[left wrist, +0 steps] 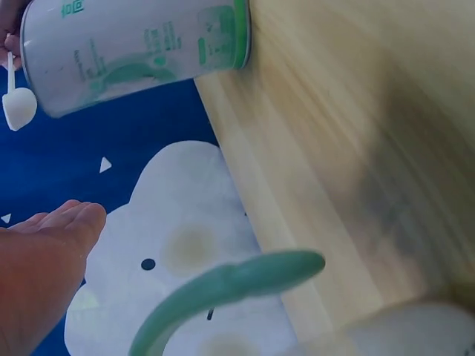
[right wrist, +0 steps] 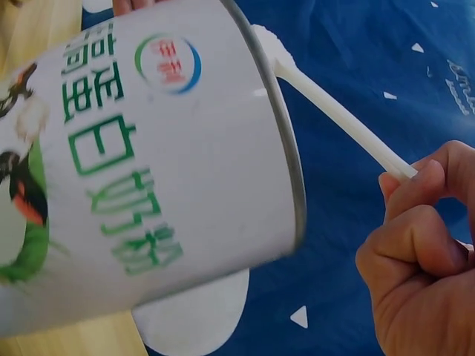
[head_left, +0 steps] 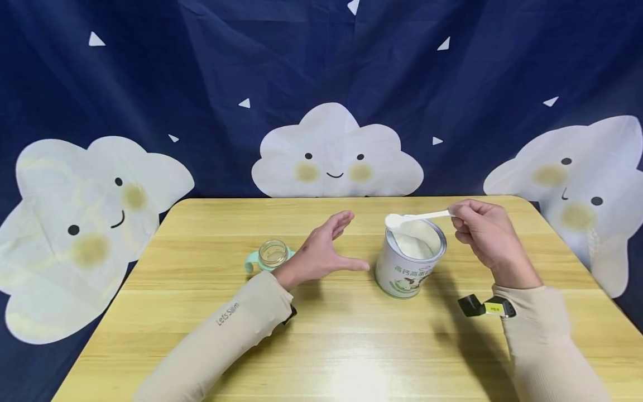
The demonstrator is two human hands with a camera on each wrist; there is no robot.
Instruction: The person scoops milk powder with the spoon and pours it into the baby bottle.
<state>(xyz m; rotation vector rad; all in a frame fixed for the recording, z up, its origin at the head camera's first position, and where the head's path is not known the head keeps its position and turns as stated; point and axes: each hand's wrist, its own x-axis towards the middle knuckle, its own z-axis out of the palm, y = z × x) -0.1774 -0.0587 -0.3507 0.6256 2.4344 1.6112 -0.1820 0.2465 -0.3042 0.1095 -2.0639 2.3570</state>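
Observation:
A white tin of milk powder (head_left: pixel 409 258) with green lettering stands open near the middle of the wooden table (head_left: pixel 351 346); it also fills the right wrist view (right wrist: pixel 148 178) and shows in the left wrist view (left wrist: pixel 133 44). My right hand (head_left: pixel 482 231) pinches the handle of a white plastic scoop (head_left: pixel 417 218) heaped with powder, held level over the tin's left rim. My left hand (head_left: pixel 326 248) hovers open just left of the tin, fingers straight, touching nothing. A small glass bottle (head_left: pixel 273 252) with mint-green handles (left wrist: pixel 230 285) stands behind my left wrist.
A dark blue cloth with white smiling clouds (head_left: pixel 334 151) hangs behind the table. The table's far edge runs just behind the tin and bottle. A black wrist camera (head_left: pixel 484 306) sits on my right sleeve.

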